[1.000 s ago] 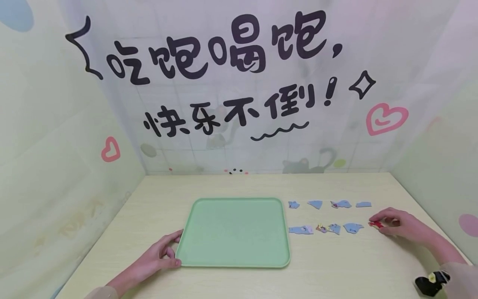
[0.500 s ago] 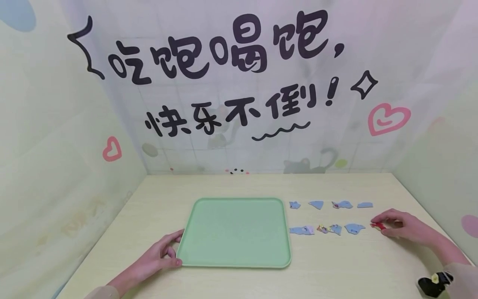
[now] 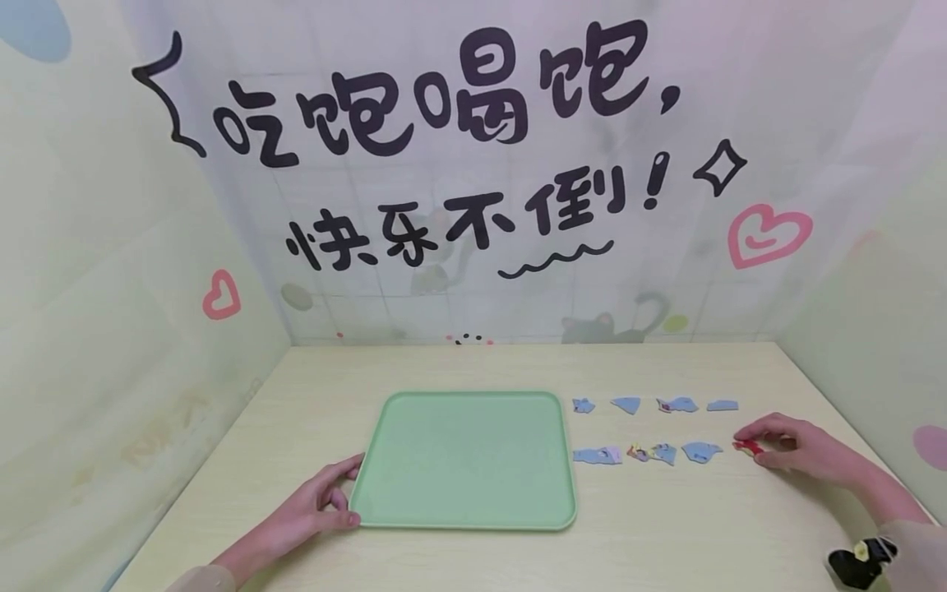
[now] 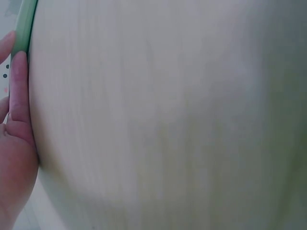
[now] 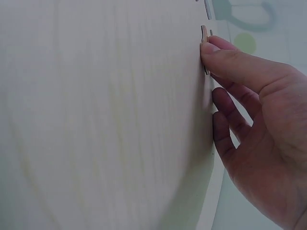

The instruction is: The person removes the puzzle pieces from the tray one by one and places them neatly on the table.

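In the head view, my left hand (image 3: pixel 318 510) rests beside the light green tray (image 3: pixel 462 527), its thumb and fingertips touching the tray's left edge and near corner. The thumb lies straight along the tray's side in the left wrist view. My right hand (image 3: pixel 795 448) pinches a small red puzzle piece (image 3: pixel 749 447) between thumb and fingers at the right end of the front row. In the right wrist view the piece (image 5: pixel 205 36) shows edge-on at the fingertips, partly hidden by the thumb. Whether it touches the table I cannot tell.
Several flat, mostly blue puzzle pieces lie in two rows right of the tray, among them a wide blue one (image 3: pixel 595 456) and a triangular one (image 3: pixel 626 405). The pale wooden table (image 3: pixel 666 526) is bounded by printed cloth walls (image 3: pixel 518 304) at the back and sides.
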A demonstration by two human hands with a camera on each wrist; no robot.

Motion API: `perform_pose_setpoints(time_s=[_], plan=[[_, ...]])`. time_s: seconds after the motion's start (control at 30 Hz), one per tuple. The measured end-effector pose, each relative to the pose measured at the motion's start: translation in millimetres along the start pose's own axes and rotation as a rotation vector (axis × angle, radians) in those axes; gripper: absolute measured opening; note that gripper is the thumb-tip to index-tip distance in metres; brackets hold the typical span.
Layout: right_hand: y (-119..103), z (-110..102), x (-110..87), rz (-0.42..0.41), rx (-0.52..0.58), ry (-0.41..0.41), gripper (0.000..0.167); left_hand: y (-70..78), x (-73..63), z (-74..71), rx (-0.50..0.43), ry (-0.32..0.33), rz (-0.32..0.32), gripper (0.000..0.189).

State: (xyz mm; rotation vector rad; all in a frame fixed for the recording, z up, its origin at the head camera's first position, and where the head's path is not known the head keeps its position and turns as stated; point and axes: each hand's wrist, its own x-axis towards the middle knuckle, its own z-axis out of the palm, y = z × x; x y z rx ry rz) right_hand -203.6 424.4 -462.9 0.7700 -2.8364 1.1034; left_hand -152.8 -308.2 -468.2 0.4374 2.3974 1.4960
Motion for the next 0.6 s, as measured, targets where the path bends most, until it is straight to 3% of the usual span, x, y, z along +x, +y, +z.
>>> perform_pose_setpoints(time_s=[0.2, 0.6], plan=[[-1.6, 1.9, -1.2, 0.01, -0.024, 0.018, 0.028, 0.8, 2.2, -1.1, 0.0, -0.009, -0.004, 0.089], [-4.2, 7.6, -1.2, 0.012, -0.105, 0.071, 0.046, 9.1, 1.3, -5.6, 0.015, -0.046, -0.03, 0.093]])
